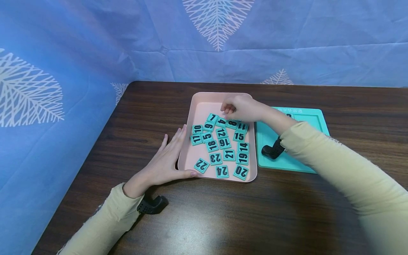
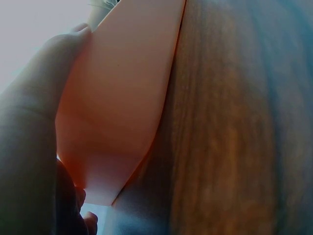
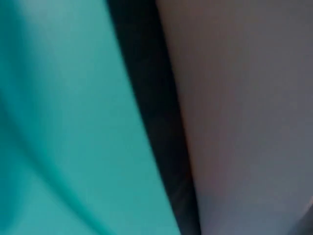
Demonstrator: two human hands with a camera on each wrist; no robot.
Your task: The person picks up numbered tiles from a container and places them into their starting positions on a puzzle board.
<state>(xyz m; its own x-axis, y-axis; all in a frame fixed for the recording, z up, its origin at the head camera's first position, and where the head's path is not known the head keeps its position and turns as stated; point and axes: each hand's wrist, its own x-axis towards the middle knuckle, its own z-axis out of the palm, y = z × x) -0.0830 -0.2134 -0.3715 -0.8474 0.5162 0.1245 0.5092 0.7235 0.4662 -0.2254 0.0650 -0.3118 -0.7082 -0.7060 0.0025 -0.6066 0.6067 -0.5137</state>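
The nearest number tiles [image 1: 224, 143] lie on the person's side of the right hand [image 1: 243, 108], just beside its lowered fingertips, and this relation is judged to matter most for any move of that hand. The tile marked 4 [image 1: 221, 122] and the tile marked 8 [image 1: 232, 123] are the closest to it, while the tile marked 22 [image 1: 201, 165] is set nearer to the left hand [image 1: 169, 156]. The fingers of the right hand are curled over the far part of the pink tray [image 1: 207, 102]; whether a tile is pinched between them cannot be told, and no fingertips are shown in the blurred right wrist view. The left hand is spread wide with nothing gripped: its straight fingers are laid along the tray's left side, and its thumb is rested at the near edge. The tray's long axis is run from near to far, and the tiles are scattered flat in its middle and near parts, with most numerals seen inverted. Just to the right of the tray, a teal board [image 1: 306, 138] is placed on the dark wooden table [image 1: 178, 230]; it is crossed by the right forearm, by which a tile on the board [image 1: 289, 115] is partly hidden.
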